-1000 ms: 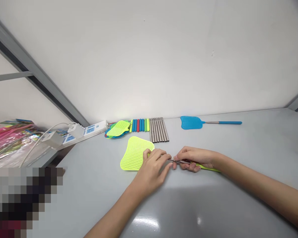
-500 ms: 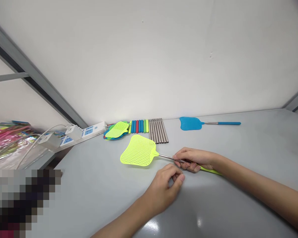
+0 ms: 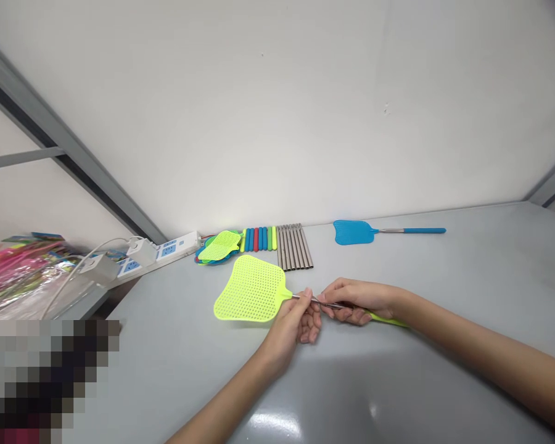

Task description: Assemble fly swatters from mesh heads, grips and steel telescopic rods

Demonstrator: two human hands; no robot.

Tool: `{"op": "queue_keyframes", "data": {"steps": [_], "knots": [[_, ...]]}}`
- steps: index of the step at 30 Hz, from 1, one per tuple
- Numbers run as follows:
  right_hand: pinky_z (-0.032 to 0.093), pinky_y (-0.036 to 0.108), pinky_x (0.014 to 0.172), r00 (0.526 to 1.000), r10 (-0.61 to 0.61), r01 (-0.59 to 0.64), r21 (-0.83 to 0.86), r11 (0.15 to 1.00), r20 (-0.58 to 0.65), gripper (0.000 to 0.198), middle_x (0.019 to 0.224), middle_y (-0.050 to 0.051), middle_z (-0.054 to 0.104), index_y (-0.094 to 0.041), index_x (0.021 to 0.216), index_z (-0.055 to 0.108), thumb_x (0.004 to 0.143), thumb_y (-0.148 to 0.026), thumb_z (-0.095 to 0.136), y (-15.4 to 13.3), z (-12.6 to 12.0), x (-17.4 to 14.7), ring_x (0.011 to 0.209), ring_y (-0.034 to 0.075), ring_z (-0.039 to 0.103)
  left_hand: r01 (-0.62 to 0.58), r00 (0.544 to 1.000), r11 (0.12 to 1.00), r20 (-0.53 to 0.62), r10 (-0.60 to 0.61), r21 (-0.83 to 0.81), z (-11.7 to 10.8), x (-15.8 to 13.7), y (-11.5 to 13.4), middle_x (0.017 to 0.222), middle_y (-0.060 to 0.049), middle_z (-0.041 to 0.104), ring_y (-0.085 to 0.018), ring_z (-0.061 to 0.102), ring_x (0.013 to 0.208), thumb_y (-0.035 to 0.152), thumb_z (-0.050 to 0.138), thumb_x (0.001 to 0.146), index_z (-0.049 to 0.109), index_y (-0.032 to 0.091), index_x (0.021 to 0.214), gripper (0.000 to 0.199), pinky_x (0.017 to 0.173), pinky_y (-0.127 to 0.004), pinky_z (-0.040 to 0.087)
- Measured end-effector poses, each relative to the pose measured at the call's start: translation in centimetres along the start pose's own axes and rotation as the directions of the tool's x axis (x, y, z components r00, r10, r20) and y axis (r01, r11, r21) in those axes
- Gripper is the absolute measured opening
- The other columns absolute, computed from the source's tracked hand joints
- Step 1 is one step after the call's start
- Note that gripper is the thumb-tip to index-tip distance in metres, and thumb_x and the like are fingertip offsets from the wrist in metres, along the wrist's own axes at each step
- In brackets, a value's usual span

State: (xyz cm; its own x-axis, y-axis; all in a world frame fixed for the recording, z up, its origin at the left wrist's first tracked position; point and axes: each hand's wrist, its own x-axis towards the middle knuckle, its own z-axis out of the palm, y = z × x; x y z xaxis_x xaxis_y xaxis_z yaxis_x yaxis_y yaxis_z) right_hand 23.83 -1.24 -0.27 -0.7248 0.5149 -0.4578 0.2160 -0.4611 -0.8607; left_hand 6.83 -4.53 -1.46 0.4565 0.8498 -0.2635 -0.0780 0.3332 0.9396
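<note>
A yellow-green fly swatter (image 3: 252, 290) with a perforated head and a thin metal rod is held between both hands above the grey table. My left hand (image 3: 292, 320) pinches the rod just below the head, thumb on top and fingers curled beneath. Close beside it, my right hand (image 3: 354, 300) is closed around the rod farther along. The swatter's yellow-green grip (image 3: 388, 319) shows past the right palm and runs under the wrist; part of it is hidden.
Along the wall lie a stack of swatter heads (image 3: 219, 245), a row of coloured grips (image 3: 260, 239), several metal rods (image 3: 295, 246) and a blue fly swatter (image 3: 355, 232). At left are a power strip (image 3: 180, 245) with chargers and plastic-bagged items (image 3: 23, 271) on the grey table (image 3: 481, 290).
My left hand has moved up and left, turned over, and taken hold of the rod. The swatter head has shifted slightly left and down. My right hand keeps its hold.
</note>
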Motion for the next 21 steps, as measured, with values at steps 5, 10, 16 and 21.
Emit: {"op": "queue_keyframes", "data": {"steps": [5,10,16,21], "knots": [[0.013,0.015,0.029,0.996,-0.072,0.074,-0.036,0.997,0.059,0.028,0.046,-0.008,0.031,-0.015,0.066,0.047,0.079,-0.04,0.047,-0.1,1.0,-0.2,0.035,0.002,0.021,0.05,0.997,0.999,-0.054,-0.05,-0.011,0.0,-0.2,-0.2,0.032,0.005,0.03,-0.007,0.034,0.03,0.055,0.041,0.075,0.039,0.016,0.045,0.05,0.039,-0.021,0.022],[0.014,0.016,0.031,0.993,-0.081,0.089,-0.09,0.992,0.086,0.027,0.042,-0.009,0.028,-0.014,0.065,0.049,0.08,-0.036,0.045,0.1,1.5,-0.4,0.035,0.003,0.021,0.107,0.994,0.992,0.021,-0.109,0.065,-0.3,-0.3,-0.5,0.027,0.005,0.031,-0.008,0.031,0.026,0.053,0.042,0.074,0.044,0.015,0.044,0.049,0.035,-0.022,0.022],[0.012,0.016,0.032,0.987,-0.018,0.028,-0.062,0.998,0.158,0.028,0.045,-0.009,0.027,-0.014,0.065,0.049,0.08,-0.038,0.046,0.1,1.3,-0.7,0.036,0.003,0.019,0.03,0.998,0.985,0.053,-0.039,0.17,-0.5,-0.6,-1.1,0.03,0.004,0.035,-0.008,0.036,0.032,0.052,0.037,0.077,0.041,0.016,0.041,0.051,0.04,-0.022,0.03],[0.009,0.015,0.033,0.978,0.066,-0.069,0.008,0.998,0.2,0.027,0.047,-0.009,0.024,-0.014,0.064,0.047,0.08,-0.036,0.047,0.0,1.2,-0.9,0.037,0.002,0.015,0.047,0.992,0.982,0.111,-0.068,0.182,-0.4,-1.0,-0.7,0.032,0.004,0.035,-0.007,0.035,0.032,0.051,0.035,0.079,0.037,0.017,0.043,0.05,0.039,-0.022,0.028]]}}
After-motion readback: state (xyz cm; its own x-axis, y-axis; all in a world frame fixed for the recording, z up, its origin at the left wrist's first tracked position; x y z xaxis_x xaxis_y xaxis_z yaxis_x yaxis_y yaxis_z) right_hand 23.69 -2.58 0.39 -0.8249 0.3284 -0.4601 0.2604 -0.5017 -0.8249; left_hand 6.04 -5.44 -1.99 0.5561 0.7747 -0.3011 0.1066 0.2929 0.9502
